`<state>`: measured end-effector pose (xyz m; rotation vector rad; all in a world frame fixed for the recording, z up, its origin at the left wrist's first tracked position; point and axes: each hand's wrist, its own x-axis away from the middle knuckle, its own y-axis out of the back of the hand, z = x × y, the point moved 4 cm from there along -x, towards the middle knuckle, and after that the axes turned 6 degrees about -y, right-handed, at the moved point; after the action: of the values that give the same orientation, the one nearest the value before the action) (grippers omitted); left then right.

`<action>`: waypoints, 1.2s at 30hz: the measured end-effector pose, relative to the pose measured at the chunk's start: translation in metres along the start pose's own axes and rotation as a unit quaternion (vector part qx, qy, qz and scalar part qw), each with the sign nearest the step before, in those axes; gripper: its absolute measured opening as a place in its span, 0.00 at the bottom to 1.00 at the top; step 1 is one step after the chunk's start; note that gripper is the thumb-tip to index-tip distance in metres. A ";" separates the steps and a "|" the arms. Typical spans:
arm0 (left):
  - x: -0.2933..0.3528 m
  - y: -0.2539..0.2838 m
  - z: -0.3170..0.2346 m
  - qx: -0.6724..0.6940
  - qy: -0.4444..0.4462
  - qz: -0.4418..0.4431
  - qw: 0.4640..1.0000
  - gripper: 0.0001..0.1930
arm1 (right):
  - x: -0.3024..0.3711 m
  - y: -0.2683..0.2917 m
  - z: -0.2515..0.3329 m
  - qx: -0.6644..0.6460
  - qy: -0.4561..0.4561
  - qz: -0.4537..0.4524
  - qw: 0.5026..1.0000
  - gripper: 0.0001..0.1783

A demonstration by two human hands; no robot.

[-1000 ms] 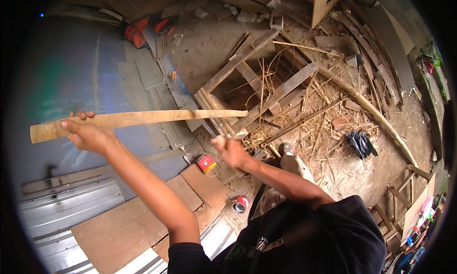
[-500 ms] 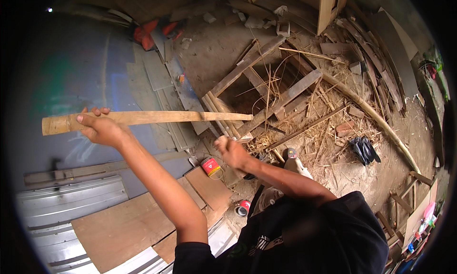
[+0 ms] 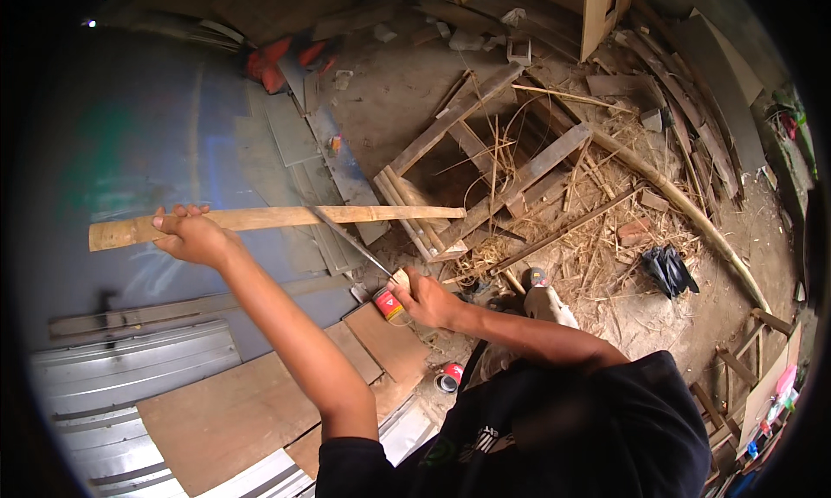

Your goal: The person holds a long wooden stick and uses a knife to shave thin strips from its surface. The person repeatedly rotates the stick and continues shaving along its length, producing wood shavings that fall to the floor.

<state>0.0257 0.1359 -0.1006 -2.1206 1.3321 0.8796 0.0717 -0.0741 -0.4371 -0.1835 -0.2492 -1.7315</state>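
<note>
A long split bamboo strip (image 3: 277,217) lies crosswise ahead of me, its wide end at the left. My left hand (image 3: 192,238) is closed round it near that wide end, thumb on the upper face. The strip's narrow end reaches over the wooden frame (image 3: 424,151); whether it rests there I cannot tell. My right hand (image 3: 428,300) grips the pale wooden handle of a long narrow knife (image 3: 357,244). Its blade slants up and left, and the tip part meets the strip's lower edge around mid-length.
Bamboo shavings (image 3: 597,229) litter the ground right of the frame. A bamboo pole (image 3: 675,190) slants across there, near a black plastic bag (image 3: 669,271). A red tin (image 3: 388,304) and an open can (image 3: 448,378) stand close by. Boards (image 3: 234,403) and metal sheets (image 3: 138,359) lie at the left.
My right hand has turned and drawn a little nearer to me, and the knife blade now shows clearly, meeting the strip farther left. My left hand keeps its hold on the strip.
</note>
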 end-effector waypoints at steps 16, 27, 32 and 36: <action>0.007 0.003 -0.006 0.065 0.023 0.009 0.998 0.17 | -0.001 0.027 -0.019 -0.070 0.025 -0.074 0.994 0.15; 0.013 -0.004 -0.015 0.048 0.035 0.004 0.998 0.19 | 0.016 -0.012 0.038 -0.072 0.005 0.058 0.996 0.28; 0.008 0.002 -0.007 -0.005 0.055 -0.003 0.998 0.19 | 0.002 0.013 -0.007 0.011 -0.199 -0.018 0.980 0.27; 0.003 0.014 0.002 -0.030 0.050 -0.009 0.998 0.19 | 0.001 -0.004 0.003 -0.039 0.030 -0.072 0.996 0.26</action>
<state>0.0130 0.1297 -0.1051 -2.2465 1.3495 0.8247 0.0672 -0.0739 -0.4343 -0.1731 -0.1545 -1.8879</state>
